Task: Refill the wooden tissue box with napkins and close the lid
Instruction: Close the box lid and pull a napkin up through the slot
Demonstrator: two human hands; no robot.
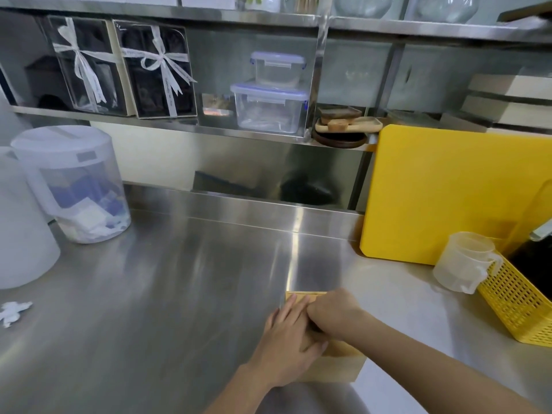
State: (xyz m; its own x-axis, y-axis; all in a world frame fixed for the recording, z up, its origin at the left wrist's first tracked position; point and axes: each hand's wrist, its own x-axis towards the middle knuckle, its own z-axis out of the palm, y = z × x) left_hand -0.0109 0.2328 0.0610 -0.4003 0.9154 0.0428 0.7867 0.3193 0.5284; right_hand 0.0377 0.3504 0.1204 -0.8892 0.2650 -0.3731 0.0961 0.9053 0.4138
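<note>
A: Biggest first? Steel counter point(155, 294) filling the lower frame, bare and streaked with glare across the middle
B: Then the yellow cutting board point(442, 192) at three o'clock, propped upright against the back wall. Steel shelf point(179, 127) across twelve o'clock

A: On that shelf? Two ribboned gift boxes point(125, 67) at eleven, two clear lidded containers point(268, 94) stacked at twelve, small one on the large one
B: Translucent lidded bin point(71, 186) at nine o'clock, blue and white packets heaped inside. Yellow perforated basket point(513, 303) at four o'clock, with a clear measuring jug point(463, 261) just beside its far end

A: And the wooden tissue box point(334, 366)? At six o'clock, close to the counter's near edge, pale wood, mostly covered by both hands. Far edge showing past the fingers, front wall visible below the wrists
B: Left hand point(286, 342): flat, fingers stretched toward twelve, palm pressed on the box top. No grasp, just laid on it
A: Right hand point(331, 315): curled into a loose fist on the box top, touching and partly overlapping the left fingers. Cannot tell whether anything is pinched inside that fist
B: Lid hidden under the hands, so open or closed not readable. No napkins visible at the box

A: Smallest? Crumpled white paper scrap point(13, 312) at eight o'clock, well apart from the box
</note>
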